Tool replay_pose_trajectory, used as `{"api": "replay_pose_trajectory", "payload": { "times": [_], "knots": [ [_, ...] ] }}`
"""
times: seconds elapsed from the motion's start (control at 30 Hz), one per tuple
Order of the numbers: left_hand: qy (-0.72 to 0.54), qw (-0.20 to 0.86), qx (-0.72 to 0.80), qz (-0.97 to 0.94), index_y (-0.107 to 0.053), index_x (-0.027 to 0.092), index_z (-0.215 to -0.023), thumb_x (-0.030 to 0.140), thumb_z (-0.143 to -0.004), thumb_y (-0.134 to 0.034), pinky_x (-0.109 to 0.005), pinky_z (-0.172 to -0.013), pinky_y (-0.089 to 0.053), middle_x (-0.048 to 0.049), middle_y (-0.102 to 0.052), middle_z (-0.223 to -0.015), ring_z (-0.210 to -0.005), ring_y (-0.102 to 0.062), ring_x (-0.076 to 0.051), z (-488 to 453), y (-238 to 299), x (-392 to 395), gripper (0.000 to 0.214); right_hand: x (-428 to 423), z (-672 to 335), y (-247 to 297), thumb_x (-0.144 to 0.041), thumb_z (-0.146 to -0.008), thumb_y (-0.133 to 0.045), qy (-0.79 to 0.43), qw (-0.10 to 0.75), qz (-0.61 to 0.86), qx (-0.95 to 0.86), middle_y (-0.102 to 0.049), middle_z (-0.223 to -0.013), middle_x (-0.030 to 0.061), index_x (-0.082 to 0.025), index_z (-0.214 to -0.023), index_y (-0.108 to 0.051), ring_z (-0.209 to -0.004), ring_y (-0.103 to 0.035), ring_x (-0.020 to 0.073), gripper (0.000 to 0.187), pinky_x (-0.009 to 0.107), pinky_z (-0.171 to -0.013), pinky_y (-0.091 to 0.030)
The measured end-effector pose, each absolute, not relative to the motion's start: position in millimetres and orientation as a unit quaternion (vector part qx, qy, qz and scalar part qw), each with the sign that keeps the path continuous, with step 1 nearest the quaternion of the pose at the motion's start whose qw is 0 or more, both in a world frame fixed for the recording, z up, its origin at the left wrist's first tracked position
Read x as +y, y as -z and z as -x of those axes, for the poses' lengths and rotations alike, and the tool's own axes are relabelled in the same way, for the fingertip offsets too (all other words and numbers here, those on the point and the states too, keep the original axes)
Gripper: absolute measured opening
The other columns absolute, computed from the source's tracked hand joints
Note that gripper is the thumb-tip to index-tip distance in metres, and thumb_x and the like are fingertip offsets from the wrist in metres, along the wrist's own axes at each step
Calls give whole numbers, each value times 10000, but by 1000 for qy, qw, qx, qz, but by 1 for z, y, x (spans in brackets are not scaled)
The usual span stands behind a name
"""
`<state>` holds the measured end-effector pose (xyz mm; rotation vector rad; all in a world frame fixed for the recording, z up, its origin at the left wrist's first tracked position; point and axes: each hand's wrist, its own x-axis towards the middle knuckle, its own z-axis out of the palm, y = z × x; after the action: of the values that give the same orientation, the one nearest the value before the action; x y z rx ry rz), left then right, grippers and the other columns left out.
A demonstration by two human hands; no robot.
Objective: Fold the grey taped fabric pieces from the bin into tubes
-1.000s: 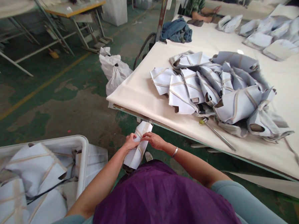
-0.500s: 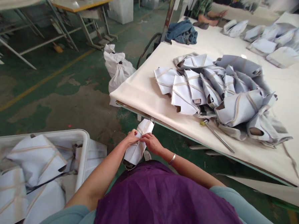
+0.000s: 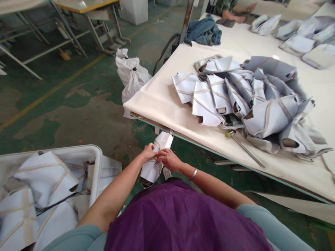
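Note:
A white sewn piece with beige tape strips hangs between my body and the table edge, its far end against a small metal part at that edge. My left hand grips its left side, fingers bent. From the other side my right hand, a silver bangle on its wrist, pinches the middle of the same piece. The fingertips of both hands nearly meet on the tape. Whatever lies under the fingers is hidden. More such white taped pieces are heaped on the table to the right.
The cream-covered table has a metal rod tool and blue cloth on it. A white bin of similar pieces stands at left. A tied white sack sits on the floor. Another person's arm shows at the far side.
Both hands stay on the white piece with almost no shift. The view has moved slightly, so the bin and table heap appear a little further right.

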<state>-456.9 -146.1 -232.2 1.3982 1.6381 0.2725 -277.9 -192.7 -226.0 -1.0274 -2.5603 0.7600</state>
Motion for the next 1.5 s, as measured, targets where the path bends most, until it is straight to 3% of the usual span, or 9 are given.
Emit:
{"api": "replay_pose_trajectory", "payload": {
  "times": [0.13,0.33,0.63,0.77,1.0,1.17,1.27,1.33,1.5],
  "knots": [
    [-109,464,654,-587,-510,187,-879,316,-623,-734,-292,-825,-473,-26,-543,-918,-915,-539,-186,463,233,-153,364,-197,270,227,-51,-837,-509,-255,121,335,-899,-603,-1263,53,-280,-1203,-617,-1213,-485,206,445,442,-1090,-307],
    [-138,435,622,-636,-475,184,-1084,380,-598,-784,-373,-1023,-399,-97,-481,-1139,-1150,-464,-247,476,242,-171,609,-203,257,237,-95,-902,-453,-257,100,326,-904,-539,-1375,88,-231,-1342,-497,-1309,-447,192,462,481,-1166,-210],
    [-161,341,611,-696,-488,205,-1062,212,-735,-608,-348,-1020,-404,-89,-481,-1191,-1190,-473,-227,470,240,-188,348,-205,252,242,-139,-944,-446,-216,80,296,-927,-518,-1409,79,-296,-1430,-402,-1380,-380,202,513,509,-1172,-201],
    [-195,370,621,-663,-489,212,-964,172,-733,-602,-315,-1021,-419,-66,-499,-1106,-1137,-506,-192,468,245,-194,260,-206,250,248,-166,-955,-448,-201,87,296,-930,-515,-1414,72,-308,-1447,-366,-1383,-376,200,519,511,-1168,-217],
    [-202,356,654,-637,-483,221,-910,327,-772,-635,-316,-955,-451,-56,-502,-1064,-1092,-525,-200,464,247,-195,231,-215,247,249,-183,-951,-461,-195,86,316,-925,-506,-1428,36,-335,-1408,-426,-1404,-331,212,483,517,-1178,-174],
    [-158,346,651,-657,-492,219,-949,317,-787,-635,-322,-912,-456,-62,-495,-1105,-1060,-544,-204,464,241,-194,237,-194,257,226,-194,-937,-460,-201,164,393,-882,-648,-1228,39,-291,-1305,-551,-1318,-430,207,391,512,-1184,-136],
    [-138,343,663,-651,-488,215,-993,306,-775,-655,-332,-928,-443,-76,-497,-1142,-1125,-521,-222,461,240,-192,289,-161,277,222,-291,-962,-427,-177,210,491,-827,-603,-1285,89,-232,-1350,-507,-1316,-415,242,401,513,-1159,-197],
    [-126,351,669,-643,-472,213,-1060,305,-760,-671,-344,-957,-432,-93,-493,-1192,-1192,-486,-234,460,240,-191,372,-141,293,230,-341,-968,-418,-174,191,512,-819,-563,-1335,107,-220,-1381,-470,-1339,-377,271,434,531,-1139,-224],
    [-102,371,674,-630,-389,215,-1260,351,-678,-736,-387,-1053,-382,-123,-437,-1356,-1316,-383,-267,468,239,-200,691,-125,312,259,-349,-981,-384,-163,134,497,-842,-530,-1376,93,-244,-1334,-518,-1393,-297,286,392,580,-1150,-153]
  ]
}}
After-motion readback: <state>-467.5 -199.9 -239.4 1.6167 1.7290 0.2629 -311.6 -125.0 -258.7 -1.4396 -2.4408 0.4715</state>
